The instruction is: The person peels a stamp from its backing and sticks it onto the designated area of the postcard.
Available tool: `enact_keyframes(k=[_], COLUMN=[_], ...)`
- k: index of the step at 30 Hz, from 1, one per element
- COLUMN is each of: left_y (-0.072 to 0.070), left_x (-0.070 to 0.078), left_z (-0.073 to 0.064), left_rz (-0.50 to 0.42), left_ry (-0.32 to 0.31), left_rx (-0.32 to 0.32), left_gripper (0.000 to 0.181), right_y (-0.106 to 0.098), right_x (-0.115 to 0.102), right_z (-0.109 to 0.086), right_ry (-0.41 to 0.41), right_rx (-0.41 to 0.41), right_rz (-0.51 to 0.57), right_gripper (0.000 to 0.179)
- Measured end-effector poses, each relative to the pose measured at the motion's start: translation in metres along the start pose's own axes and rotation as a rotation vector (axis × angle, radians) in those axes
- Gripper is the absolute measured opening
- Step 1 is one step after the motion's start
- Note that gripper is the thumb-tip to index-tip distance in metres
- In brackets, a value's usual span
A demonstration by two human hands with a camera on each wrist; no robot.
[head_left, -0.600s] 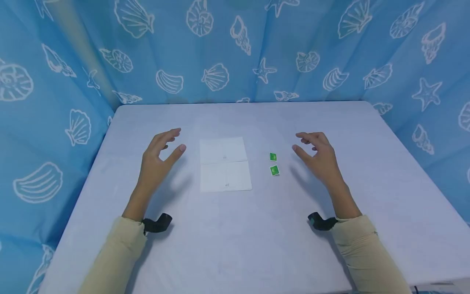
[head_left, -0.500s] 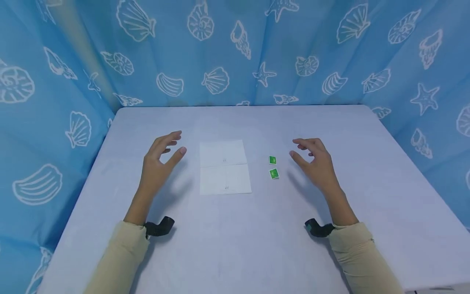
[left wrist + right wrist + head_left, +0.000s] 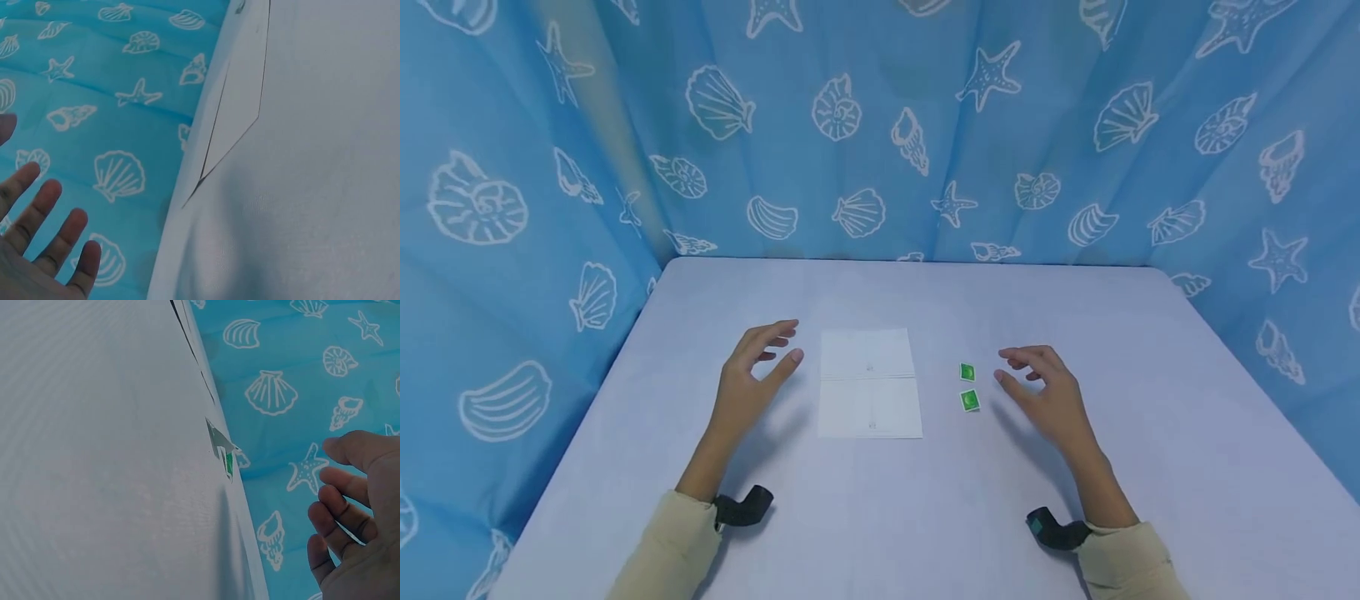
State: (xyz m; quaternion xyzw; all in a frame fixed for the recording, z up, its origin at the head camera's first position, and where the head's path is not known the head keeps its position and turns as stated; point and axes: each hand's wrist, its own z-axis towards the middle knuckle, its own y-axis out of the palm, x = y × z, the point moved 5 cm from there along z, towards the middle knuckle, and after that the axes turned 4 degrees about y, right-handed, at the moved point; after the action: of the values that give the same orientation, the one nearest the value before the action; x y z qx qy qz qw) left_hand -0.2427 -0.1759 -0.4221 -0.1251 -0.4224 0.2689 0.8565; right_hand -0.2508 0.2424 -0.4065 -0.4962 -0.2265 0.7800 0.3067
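Two white paper rectangles, the far one (image 3: 865, 354) and the near one (image 3: 870, 408), lie one behind the other at the middle of the table, each with a tiny faint mark. To their right are two small green squares with white borders, the far one (image 3: 967, 372) and the near one (image 3: 970, 401). My left hand (image 3: 748, 383) hovers left of the papers, its fingers (image 3: 62, 237) spread and relaxed, holding nothing. Just right of the green squares hovers my right hand (image 3: 1051, 396), loosely bent and also holding nothing. In the right wrist view, a green square (image 3: 229, 464) shows nearly edge-on.
A white cloth covers the table (image 3: 880, 517). Behind it and at both sides hangs a blue curtain (image 3: 865, 150) printed with white shells and starfish. Black wrist cameras, left (image 3: 745, 507) and right (image 3: 1056, 530), stick inward from the beige sleeves.
The head view has tilted up, so the table, papers and both hands appear lower in it. Both hands keep nearly the same pose; papers and green squares lie as before.
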Motion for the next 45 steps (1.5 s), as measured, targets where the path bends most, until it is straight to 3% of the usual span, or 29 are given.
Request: enact_keyframes(k=[5,9,13,19,23,28,36,40,45], left_y=[0.002,-0.003,-0.006,-0.003,-0.006,-0.008,-0.006,-0.005,0.0], left_x=[0.006,0.029,0.049,0.048,0.053,0.062,0.064,0.066,0.062], left_z=[-0.009,-0.008,-0.008,-0.011,-0.01,-0.009,-0.011,-0.011,-0.013], left_rz=[0.018,-0.007,-0.03,0.014,-0.061,-0.066,-0.068,-0.085,-0.067], left_ry=[-0.003,0.013,-0.011,0.028,-0.002,-0.036,-0.064,-0.058,0.012], left_rx=[-0.011,-0.03,-0.054,-0.034,-0.049,-0.078,-0.093,-0.099,-0.087], left_gripper=[0.048,0.046,0.043,0.042,0.043,0.042,0.042,0.041,0.04], right_y=[-0.005,-0.008,-0.007,-0.005,-0.004,-0.002,0.002,0.004,0.006], right_x=[-0.017,-0.026,-0.026,-0.027,-0.027,-0.028,-0.026,-0.026,-0.026], right_z=[-0.011,-0.013,-0.016,-0.016,-0.016,-0.017,-0.019,-0.019,-0.019], right_ry=[-0.017,0.006,0.0,-0.035,-0.043,-0.041,-0.062,-0.092,-0.103], right_rx=[-0.031,-0.046,-0.052,-0.048,-0.047,-0.061,-0.09,-0.105,-0.112], right_rz=[0.04,-0.001,-0.016,-0.016,-0.019,-0.032,-0.013,0.006,0.0], right_gripper=[0.033,0.031,0.03,0.029,0.028,0.028,0.028,0.027,0.027])
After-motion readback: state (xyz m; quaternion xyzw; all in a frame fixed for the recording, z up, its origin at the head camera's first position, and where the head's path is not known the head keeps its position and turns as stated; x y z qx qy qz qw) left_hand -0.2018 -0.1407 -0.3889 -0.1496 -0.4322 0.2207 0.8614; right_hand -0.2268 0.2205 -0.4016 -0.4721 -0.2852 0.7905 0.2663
